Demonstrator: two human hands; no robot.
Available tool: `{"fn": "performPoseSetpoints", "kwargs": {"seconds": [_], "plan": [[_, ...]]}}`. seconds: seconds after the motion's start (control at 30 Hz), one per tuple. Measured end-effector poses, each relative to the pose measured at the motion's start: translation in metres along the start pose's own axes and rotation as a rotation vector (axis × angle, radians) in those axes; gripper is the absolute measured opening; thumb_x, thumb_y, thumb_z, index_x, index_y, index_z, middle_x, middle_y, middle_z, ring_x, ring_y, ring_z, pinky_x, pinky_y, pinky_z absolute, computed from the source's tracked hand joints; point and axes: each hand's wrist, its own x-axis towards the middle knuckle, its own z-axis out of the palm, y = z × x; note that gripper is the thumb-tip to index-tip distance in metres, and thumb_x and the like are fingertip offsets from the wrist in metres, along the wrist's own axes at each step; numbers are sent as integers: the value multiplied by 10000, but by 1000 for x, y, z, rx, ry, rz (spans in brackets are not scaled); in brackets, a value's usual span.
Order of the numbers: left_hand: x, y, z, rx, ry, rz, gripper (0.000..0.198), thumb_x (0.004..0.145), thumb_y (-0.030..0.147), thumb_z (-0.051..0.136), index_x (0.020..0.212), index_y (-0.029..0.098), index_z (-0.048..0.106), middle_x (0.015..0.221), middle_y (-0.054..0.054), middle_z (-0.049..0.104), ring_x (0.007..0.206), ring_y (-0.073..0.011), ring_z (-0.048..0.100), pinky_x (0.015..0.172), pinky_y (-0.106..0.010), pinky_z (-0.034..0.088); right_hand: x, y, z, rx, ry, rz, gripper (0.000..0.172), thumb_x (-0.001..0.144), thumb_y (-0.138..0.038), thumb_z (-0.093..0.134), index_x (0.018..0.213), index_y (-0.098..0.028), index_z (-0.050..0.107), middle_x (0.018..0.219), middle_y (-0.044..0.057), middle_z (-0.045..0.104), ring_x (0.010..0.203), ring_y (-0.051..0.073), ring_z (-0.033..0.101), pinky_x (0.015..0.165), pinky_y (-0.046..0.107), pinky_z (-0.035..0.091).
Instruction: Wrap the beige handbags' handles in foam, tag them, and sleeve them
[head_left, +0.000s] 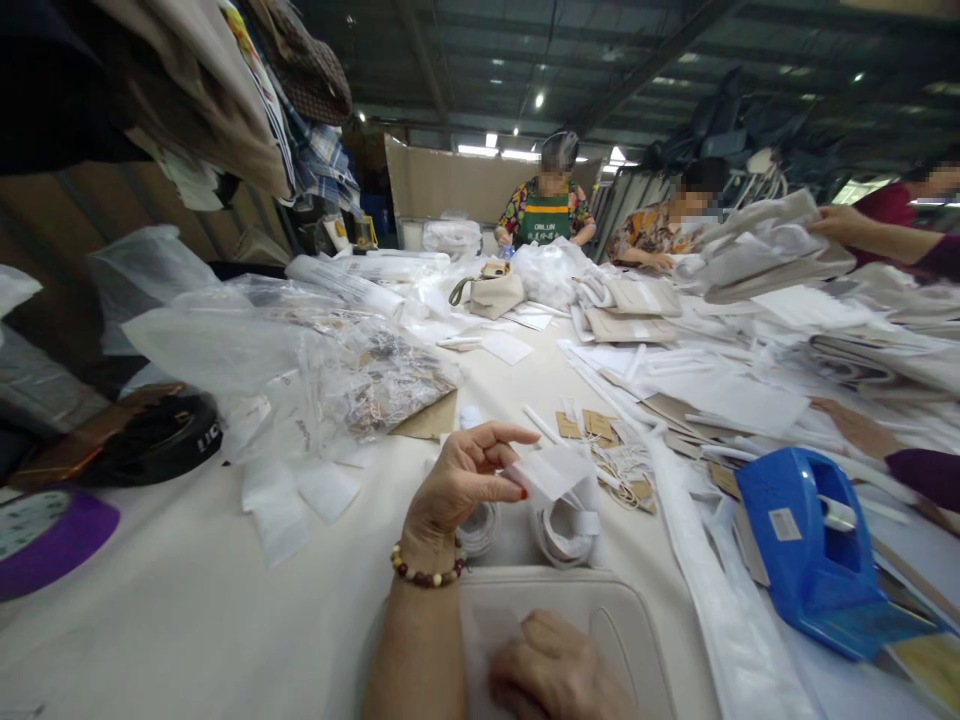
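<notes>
My left hand, with a beaded bracelet at its wrist, pinches a thin white sheet by its left side between thumb and fingers. Behind and below that sheet, rolled white strap-like pieces stand at the far edge of a pale flat bag. My right hand is low over this bag, fingers curled and smeared by motion; whether it grips anything is hidden. A thin white piece lies on the bag just left of the right hand.
Left are clear plastic bags, loose white sheets and a purple tape roll. Right stand a blue tape dispenser and stringed brown tags. A small beige pouch lies ahead. Co-workers surround the table; one holds stacked pale pieces.
</notes>
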Motion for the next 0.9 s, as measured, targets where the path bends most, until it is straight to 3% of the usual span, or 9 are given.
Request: {"fn": "performPoseSetpoints", "kwargs": {"seconds": [0.07, 0.17, 0.27, 0.4, 0.5, 0.63, 0.7, 0.8, 0.9], "plan": [[-2, 0, 5, 14, 22, -15, 466, 505, 44, 776, 956, 136, 709, 622, -9, 685, 557, -100, 612, 553, -162, 444, 5, 7, 8, -29, 138, -22, 199, 883, -137, 464, 764, -184, 616, 665, 21, 591, 654, 143, 546, 568, 220, 406], [-18, -6, 12, 79, 188, -4, 462, 494, 79, 781, 944, 138, 693, 592, 19, 655, 539, -95, 587, 542, -169, 434, 6, 5, 8, 36, 170, 10, 138, 837, -101, 513, 772, -180, 606, 706, 11, 609, 678, 133, 560, 596, 203, 407], [-52, -23, 18, 296, 388, -5, 442, 552, 145, 760, 981, 142, 656, 621, 29, 644, 586, -105, 589, 568, -183, 433, 5, 0, 3, 64, 165, 26, 131, 828, -83, 526, 773, -174, 603, 725, 16, 614, 700, 140, 562, 623, 211, 414], [-102, -53, 21, 732, 483, -7, 407, 662, 139, 608, 1068, 165, 619, 707, 20, 662, 622, -121, 589, 600, -213, 460, 5, -8, -4, 155, 164, -43, 157, 865, -105, 498, 857, -183, 634, 827, 35, 650, 790, 145, 586, 707, 217, 447], [-122, -68, 22, 1005, 435, 98, 576, 685, 92, 528, 1256, 163, 506, 773, 11, 675, 671, -137, 609, 671, -245, 499, 4, -15, -12, 214, 130, -86, 183, 869, -109, 509, 904, -213, 656, 960, 31, 676, 910, 147, 598, 798, 233, 444], [-130, -74, 19, 1127, 278, 271, 637, 724, 59, 509, 1344, 144, 392, 708, 30, 663, 669, -132, 623, 753, -263, 519, 3, -23, -21, 239, 36, -125, 247, 857, -69, 478, 838, -230, 665, 881, -19, 704, 842, 123, 617, 782, 235, 419], [-131, -75, 18, 1182, 202, 393, 578, 732, 42, 507, 1296, 147, 435, 704, 23, 669, 678, -133, 631, 745, -255, 524, 1, -23, -23, 249, 3, -156, 267, 859, -79, 449, 862, -235, 665, 845, -23, 702, 814, 122, 616, 777, 237, 424], [-133, -75, 17, 1255, 129, 521, 398, 727, 22, 495, 1096, 157, 557, 719, -5, 677, 686, -140, 631, 671, -230, 520, -10, -20, -18, 230, 62, -170, 212, 846, -126, 454, 873, -211, 646, 798, 9, 683, 766, 145, 602, 731, 248, 455], [-134, -75, 19, 1273, 91, 563, 225, 742, 32, 482, 888, 169, 584, 696, -13, 661, 649, -137, 606, 610, -217, 498, -33, -18, -5, 327, 116, -34, 172, 804, -175, 531, 962, -190, 597, 819, 38, 671, 719, 150, 604, 659, 240, 478]]}}
